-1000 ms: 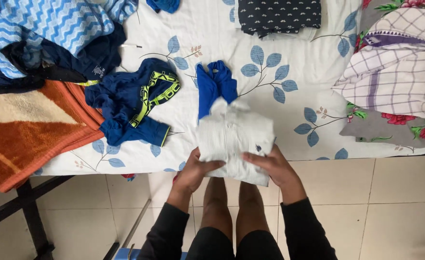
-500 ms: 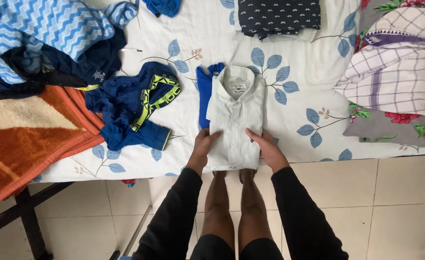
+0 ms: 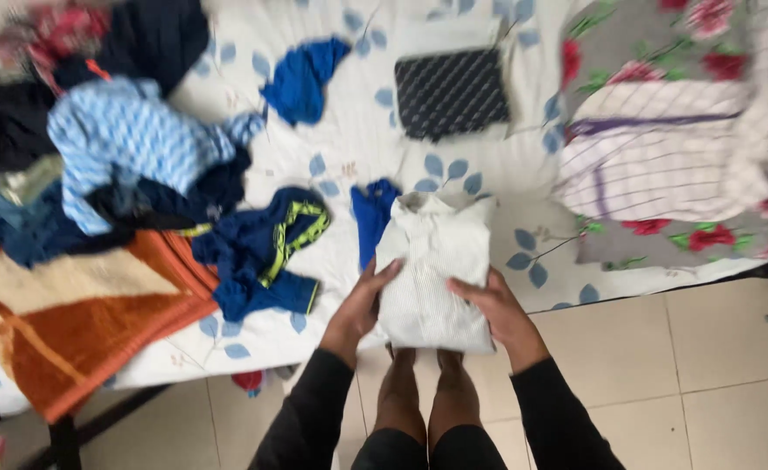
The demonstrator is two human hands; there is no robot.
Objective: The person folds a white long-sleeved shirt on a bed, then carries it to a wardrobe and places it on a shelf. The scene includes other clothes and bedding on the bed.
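Both hands — left hand (image 3: pixel 359 306) and right hand (image 3: pixel 495 306) — are wrapped around the folded white shirt (image 3: pixel 434 271) at the near edge of the bed sheet (image 3: pixel 358 157), fingers loosely spread on soft, light, floppy cloth — probably best gripped by its sides.

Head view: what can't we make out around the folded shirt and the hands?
- Folded white shirt: motion blur hides collar and fabric detail.
- Left hand and right hand: fingers under the shirt are hidden by it.
- Blue cloth: partly covered by the shirt.
- Clothes pile: blurred, cut off by the left edge.
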